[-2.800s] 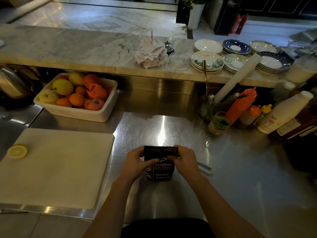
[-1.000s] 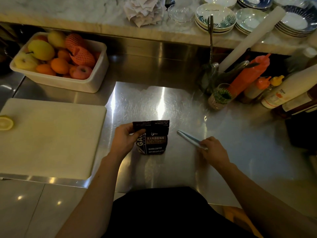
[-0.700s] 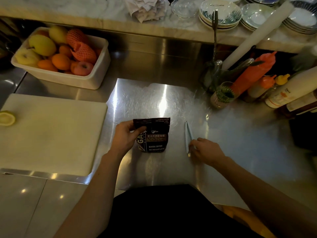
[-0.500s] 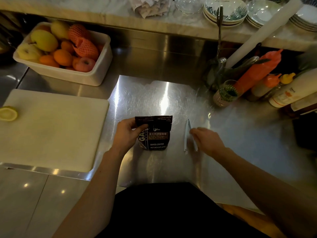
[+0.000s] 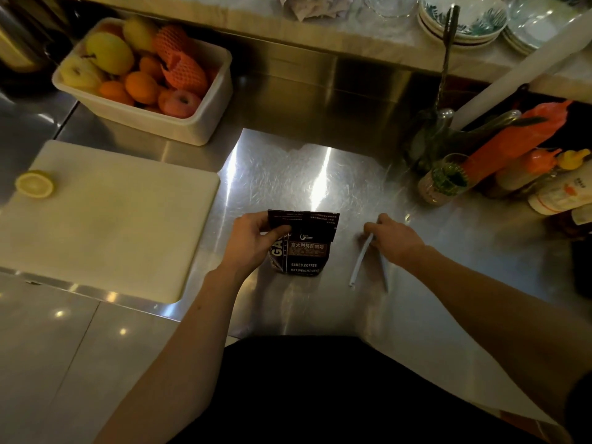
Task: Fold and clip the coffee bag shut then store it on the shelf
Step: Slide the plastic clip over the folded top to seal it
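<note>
Head view, bag: the coffee bag (image 5: 301,248) stands on the steel counter (image 5: 432,302) right in front of me, its top flap folded over
Head view, left hand: my left hand (image 5: 253,243) pinches the folded flap with thumb on front, same as a moment ago
Head view, right hand: my right hand (image 5: 395,238) has closed on the hinge end of the clip (image 5: 363,259), which lay shut a second ago
Head view, clip: its two arms now look splayed open toward me, though the dim light blurs them
Meaning: fold is done, clip seems ready to slide over it; shelf comes later
</note>
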`<state>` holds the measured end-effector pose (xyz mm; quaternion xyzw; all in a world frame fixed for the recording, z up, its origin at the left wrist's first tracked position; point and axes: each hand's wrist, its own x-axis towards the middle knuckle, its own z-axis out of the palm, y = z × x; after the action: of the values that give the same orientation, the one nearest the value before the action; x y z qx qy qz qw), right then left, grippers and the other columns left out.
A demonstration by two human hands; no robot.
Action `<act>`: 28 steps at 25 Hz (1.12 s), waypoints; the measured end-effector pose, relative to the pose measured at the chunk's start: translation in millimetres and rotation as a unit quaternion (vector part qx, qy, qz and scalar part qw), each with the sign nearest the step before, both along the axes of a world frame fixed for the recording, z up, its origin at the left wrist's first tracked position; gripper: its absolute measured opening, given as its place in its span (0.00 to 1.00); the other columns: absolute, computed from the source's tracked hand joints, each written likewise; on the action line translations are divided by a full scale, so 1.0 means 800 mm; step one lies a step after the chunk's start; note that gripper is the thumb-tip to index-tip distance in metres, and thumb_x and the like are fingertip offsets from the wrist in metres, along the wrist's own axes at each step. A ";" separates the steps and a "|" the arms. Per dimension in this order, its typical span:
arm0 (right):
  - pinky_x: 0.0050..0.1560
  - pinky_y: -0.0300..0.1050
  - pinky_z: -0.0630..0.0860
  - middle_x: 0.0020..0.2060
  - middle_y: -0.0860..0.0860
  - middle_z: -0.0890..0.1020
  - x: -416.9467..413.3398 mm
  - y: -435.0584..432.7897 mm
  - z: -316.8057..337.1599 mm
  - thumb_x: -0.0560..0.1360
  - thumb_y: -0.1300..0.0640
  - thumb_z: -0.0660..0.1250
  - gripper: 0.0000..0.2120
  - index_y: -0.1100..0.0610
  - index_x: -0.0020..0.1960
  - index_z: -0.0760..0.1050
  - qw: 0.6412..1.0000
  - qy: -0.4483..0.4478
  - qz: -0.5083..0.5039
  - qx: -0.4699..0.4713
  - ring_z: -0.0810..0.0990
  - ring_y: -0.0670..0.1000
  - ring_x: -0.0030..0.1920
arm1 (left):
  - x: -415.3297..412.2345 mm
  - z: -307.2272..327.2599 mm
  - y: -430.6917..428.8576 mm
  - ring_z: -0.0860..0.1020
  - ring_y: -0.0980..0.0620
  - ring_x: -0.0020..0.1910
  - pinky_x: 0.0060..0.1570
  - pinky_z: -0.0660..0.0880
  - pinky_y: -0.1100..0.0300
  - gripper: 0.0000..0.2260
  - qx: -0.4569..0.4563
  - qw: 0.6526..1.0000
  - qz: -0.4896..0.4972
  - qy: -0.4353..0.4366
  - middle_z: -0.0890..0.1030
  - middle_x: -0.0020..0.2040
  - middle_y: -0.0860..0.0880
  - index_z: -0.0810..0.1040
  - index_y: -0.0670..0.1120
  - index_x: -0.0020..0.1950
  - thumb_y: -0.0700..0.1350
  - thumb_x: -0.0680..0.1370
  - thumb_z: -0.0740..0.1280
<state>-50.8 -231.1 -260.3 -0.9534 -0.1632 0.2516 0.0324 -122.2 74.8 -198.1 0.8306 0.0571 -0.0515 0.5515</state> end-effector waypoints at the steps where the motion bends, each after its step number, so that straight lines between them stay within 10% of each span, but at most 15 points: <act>1: 0.47 0.47 0.74 0.50 0.54 0.71 -0.002 -0.005 -0.002 0.78 0.53 0.64 0.08 0.50 0.57 0.74 0.999 0.005 -0.030 0.019 0.77 0.58 0.47 | 0.001 -0.001 0.000 0.85 0.53 0.49 0.54 0.80 0.56 0.09 -0.002 1.000 0.000 0.001 0.86 0.48 0.51 0.84 0.46 0.54 0.39 0.75 0.72; 6: 0.44 0.45 0.73 0.48 0.56 0.78 -0.022 -0.037 0.007 0.74 0.59 0.71 0.03 0.55 0.47 0.78 0.955 -0.006 -0.240 0.174 0.79 0.55 0.45 | 0.004 -0.005 0.002 0.84 0.54 0.48 0.54 0.79 0.57 0.09 -0.003 1.000 0.000 0.005 0.86 0.48 0.51 0.84 0.45 0.54 0.39 0.75 0.72; 13: 0.37 0.41 0.83 0.40 0.63 0.83 -0.069 -0.018 0.088 0.73 0.64 0.72 0.08 0.67 0.50 0.79 0.760 0.069 -0.450 0.463 0.83 0.54 0.34 | 0.009 -0.008 0.002 0.84 0.61 0.45 0.51 0.78 0.64 0.09 -0.024 1.000 0.005 0.003 0.86 0.46 0.51 0.84 0.43 0.54 0.38 0.74 0.72; 18: 0.38 0.37 0.82 0.36 0.60 0.82 -0.073 0.036 0.114 0.73 0.69 0.70 0.04 0.67 0.47 0.81 0.684 0.115 -0.478 0.540 0.82 0.50 0.32 | 0.009 -0.010 0.001 0.84 0.59 0.46 0.51 0.79 0.64 0.10 -0.020 1.000 0.005 -0.006 0.86 0.48 0.49 0.84 0.43 0.55 0.38 0.74 0.72; 28: 0.42 0.36 0.82 0.43 0.61 0.83 -0.056 0.091 0.131 0.74 0.69 0.68 0.05 0.67 0.49 0.80 0.645 0.153 -0.467 0.586 0.86 0.50 0.37 | 0.007 -0.015 0.000 0.85 0.53 0.50 0.54 0.79 0.57 0.11 -0.093 0.995 0.023 0.005 0.86 0.49 0.48 0.84 0.44 0.55 0.37 0.73 0.73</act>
<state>-95.6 -158.5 -155.6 -0.6334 0.1975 0.1973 0.7217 -116.5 74.5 -209.9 0.7742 0.0741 -0.0480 0.6268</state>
